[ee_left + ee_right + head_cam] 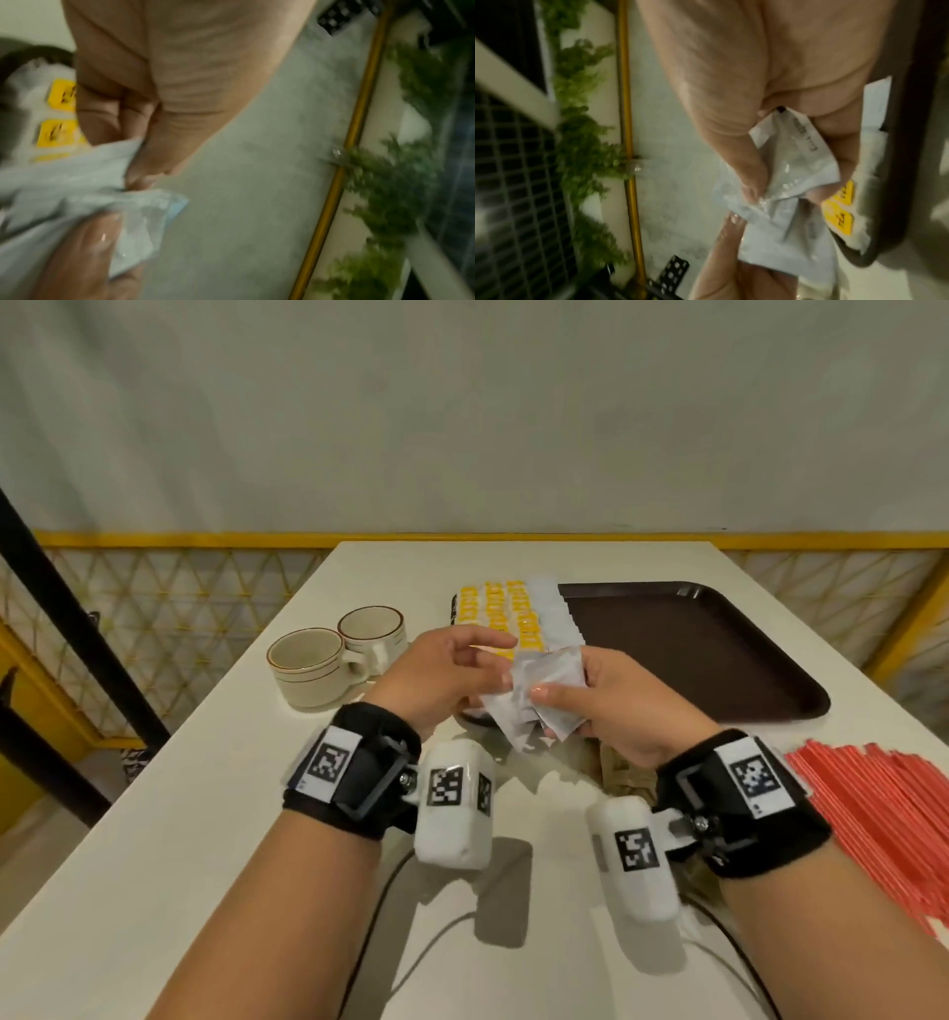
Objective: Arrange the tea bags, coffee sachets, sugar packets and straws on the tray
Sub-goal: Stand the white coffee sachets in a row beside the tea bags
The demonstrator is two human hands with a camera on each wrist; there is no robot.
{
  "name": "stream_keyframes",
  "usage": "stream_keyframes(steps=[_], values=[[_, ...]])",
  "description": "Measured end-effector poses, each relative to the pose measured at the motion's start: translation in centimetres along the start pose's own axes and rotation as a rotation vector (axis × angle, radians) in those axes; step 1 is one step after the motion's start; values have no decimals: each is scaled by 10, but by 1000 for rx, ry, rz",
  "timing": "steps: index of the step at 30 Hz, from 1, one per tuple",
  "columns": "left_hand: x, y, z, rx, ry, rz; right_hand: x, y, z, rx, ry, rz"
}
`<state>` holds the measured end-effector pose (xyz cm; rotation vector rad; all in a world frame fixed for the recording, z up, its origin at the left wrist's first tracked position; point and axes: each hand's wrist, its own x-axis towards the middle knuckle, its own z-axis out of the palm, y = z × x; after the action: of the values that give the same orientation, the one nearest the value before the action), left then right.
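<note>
A: How do the fingers sit?

B: The right hand (624, 698) curls thumb and fingers round a bunch of white sachets (539, 698); the left hand (452, 677) pinches their near edge, probably squaring the bunch before laying it down.

A: Where do they hang?

B: Above the table (169, 814), just before the brown tray (719, 660), where rows of yellow-labelled tea bags (506, 613) fill the left end.

A: Obstacles?

B: Two cups (334, 660) left, red straws (883, 814) right, both well apart. The tray's right part looks free.
</note>
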<state>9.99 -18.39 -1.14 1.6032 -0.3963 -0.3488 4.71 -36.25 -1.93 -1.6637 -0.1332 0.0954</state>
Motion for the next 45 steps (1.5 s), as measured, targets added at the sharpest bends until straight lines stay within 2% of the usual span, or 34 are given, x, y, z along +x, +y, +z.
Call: stream_keyframes(steps=[3,5,8,10,12,17,23,29,31,35,37,41,45], values=[[5,-4,13,-251,86,10,-1,4,-6,351,-6,39],[10,-4,22,-349,91,3,-2,5,-9,464,-32,43],[13,-6,37,-506,73,19,-3,9,-11,560,70,46],[12,-15,52,-582,1,-4,-2,13,-9,651,143,54],[12,-23,66,-661,-45,-34,-1,15,-6,696,152,53],[17,-31,53,-907,28,-61,-3,13,-12,690,156,41],[14,-35,30,-826,-8,-174,-9,11,-19,497,229,65],[9,-43,40,-623,-143,-127,-12,14,-10,240,147,48],[9,-43,41,-605,-118,-140,-11,15,-8,265,139,50],[12,-38,36,-751,7,-170,-9,11,-15,481,205,74],[13,-38,35,-796,3,-190,-9,9,-19,551,200,75],[13,-39,35,-805,18,-193,-10,8,-18,561,213,73],[12,-40,35,-755,15,-141,-10,11,-18,467,247,91]])
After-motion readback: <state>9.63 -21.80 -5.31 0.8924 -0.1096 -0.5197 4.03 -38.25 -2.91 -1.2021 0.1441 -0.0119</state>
